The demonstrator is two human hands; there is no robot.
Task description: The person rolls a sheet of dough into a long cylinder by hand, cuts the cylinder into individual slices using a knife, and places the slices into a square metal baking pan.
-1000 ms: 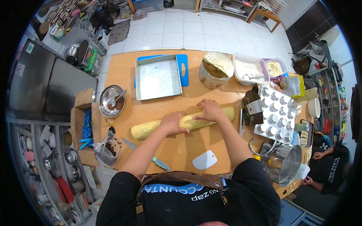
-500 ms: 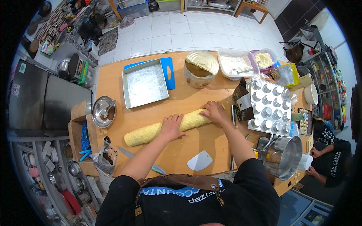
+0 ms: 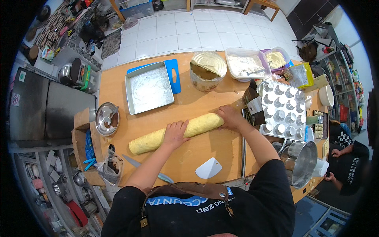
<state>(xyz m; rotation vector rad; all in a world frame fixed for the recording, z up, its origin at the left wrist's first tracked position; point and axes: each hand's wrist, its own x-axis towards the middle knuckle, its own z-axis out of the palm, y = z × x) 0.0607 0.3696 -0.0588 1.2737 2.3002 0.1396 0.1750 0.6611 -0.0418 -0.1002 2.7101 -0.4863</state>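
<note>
A long, pale yellow roll of dough (image 3: 158,141) lies slantwise on the wooden table, its right end farther from me. My left hand (image 3: 175,134) rests over its middle, fingers laid out across the top. Around the right end curls my right hand (image 3: 231,117), pressed against the dough; some of its fingertips are hidden. Nearer to me lie a white dough scraper (image 3: 208,168) and a knife (image 3: 148,169) with a pale handle. Beyond the roll, a square baking pan (image 3: 150,89) partly covers a blue cutting board (image 3: 175,79).
Left stands a metal bowl (image 3: 106,118) above a plastic bag (image 3: 109,170). At the far side are an opened tin (image 3: 207,79) and a tub of white powder (image 3: 246,65). Right are a tray of metal cups (image 3: 279,115), a metal rod (image 3: 243,154), a big pot (image 3: 302,164) and another person (image 3: 351,170).
My right hand has shifted from the top of the dough roll to around its right end. My left hand has slid slightly left along the roll.
</note>
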